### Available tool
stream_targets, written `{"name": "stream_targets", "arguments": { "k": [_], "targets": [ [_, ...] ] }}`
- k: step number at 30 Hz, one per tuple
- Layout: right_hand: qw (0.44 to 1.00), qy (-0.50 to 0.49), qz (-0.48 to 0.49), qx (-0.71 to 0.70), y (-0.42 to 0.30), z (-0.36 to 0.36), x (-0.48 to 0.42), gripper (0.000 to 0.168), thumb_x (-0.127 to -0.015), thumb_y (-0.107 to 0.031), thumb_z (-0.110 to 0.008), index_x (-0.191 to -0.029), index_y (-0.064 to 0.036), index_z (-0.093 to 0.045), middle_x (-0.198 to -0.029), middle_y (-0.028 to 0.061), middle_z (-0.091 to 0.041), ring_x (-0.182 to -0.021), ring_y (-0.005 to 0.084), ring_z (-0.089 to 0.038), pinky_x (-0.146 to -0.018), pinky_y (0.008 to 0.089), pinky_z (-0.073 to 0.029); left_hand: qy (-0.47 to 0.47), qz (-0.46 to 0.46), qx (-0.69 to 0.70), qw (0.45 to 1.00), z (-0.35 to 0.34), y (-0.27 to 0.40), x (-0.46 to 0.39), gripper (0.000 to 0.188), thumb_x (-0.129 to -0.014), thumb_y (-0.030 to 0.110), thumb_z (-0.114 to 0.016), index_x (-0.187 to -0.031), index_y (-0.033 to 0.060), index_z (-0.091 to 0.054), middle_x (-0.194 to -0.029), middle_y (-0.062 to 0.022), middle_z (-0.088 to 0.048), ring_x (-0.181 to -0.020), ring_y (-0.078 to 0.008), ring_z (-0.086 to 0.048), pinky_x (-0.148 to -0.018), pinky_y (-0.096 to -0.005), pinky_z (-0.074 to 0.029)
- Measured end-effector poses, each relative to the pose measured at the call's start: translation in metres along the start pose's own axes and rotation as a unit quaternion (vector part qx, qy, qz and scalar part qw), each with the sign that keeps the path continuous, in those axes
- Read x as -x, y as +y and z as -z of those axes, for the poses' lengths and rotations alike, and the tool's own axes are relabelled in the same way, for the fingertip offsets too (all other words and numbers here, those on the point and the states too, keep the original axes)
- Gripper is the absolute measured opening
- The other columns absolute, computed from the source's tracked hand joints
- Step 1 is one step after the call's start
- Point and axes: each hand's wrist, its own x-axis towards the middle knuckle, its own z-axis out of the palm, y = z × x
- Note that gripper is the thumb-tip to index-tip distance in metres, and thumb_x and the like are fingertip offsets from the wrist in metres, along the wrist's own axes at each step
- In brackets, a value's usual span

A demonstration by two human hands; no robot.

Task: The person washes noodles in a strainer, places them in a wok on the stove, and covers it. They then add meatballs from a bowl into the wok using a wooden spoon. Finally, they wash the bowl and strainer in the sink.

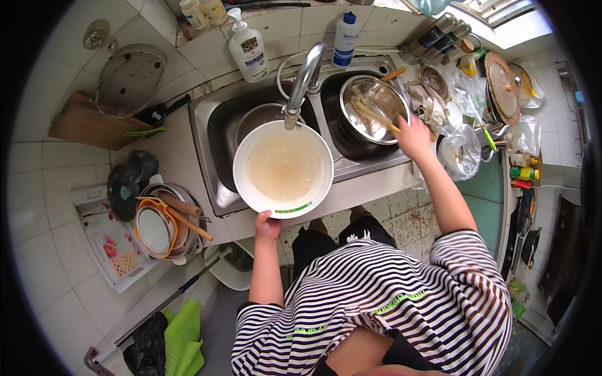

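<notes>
My left hand [268, 226] grips the near rim of a white bowl [244, 197], which has a green-marked strip on its side. Cloudy, pale-brown water [284, 164] lies inside it, below the spout of a chrome faucet [301, 84]. At the right basin, my right hand [414, 136] is at the near right rim of a stainless steel bowl [345, 110]. A yellowish stick [394, 128] shows on both sides of its blurred fingers. Pale, elongated pieces [364, 110] of unclear kind lie in the steel bowl. Another metal vessel [254, 117] is partly hidden behind the white bowl.
A pump bottle [249, 51] and a blue-capped bottle [345, 40] stand behind the double sink [211, 188]. Stacked pots and bowls [164, 221] sit at left, near a cutting board [89, 124]. Clear plastic bags [458, 152] and cloths [425, 101] crowd the right side.
</notes>
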Motion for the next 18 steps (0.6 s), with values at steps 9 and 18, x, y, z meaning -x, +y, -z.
{"name": "stream_targets", "arguments": {
  "k": [9,18],
  "targets": [
    [0.99,-0.001,0.077,-0.12,0.047,0.033,0.057,0.033,-0.088,-0.012,-0.051,-0.12,-0.016,-0.056,-0.087,0.0146,-0.06,-0.08,0.0335,-0.059,-0.068,0.0407,-0.047,-0.003,0.027,-0.006,1.0,0.006,-0.006,0.029,0.073,-0.065,0.015,-0.057,-0.133,-0.0018,-0.035,-0.13,-0.0143,-0.047,-0.122,-0.0305,-0.044,-0.105,-0.0435,-0.034],
    [0.926,-0.025,0.368,-0.085,-0.044,0.13,0.164,0.035,-0.077,-0.017,-0.061,-0.113,-0.015,-0.058,-0.064,0.0025,-0.051,-0.054,0.0196,-0.055,-0.047,0.0338,-0.045,-0.016,0.042,-0.013,0.999,-0.002,-0.014,0.038,0.071,-0.065,0.017,-0.058,-0.13,-0.0022,-0.038,-0.128,-0.0137,-0.049,-0.12,-0.0291,-0.045,-0.105,-0.0413,-0.034]
  ]
}}
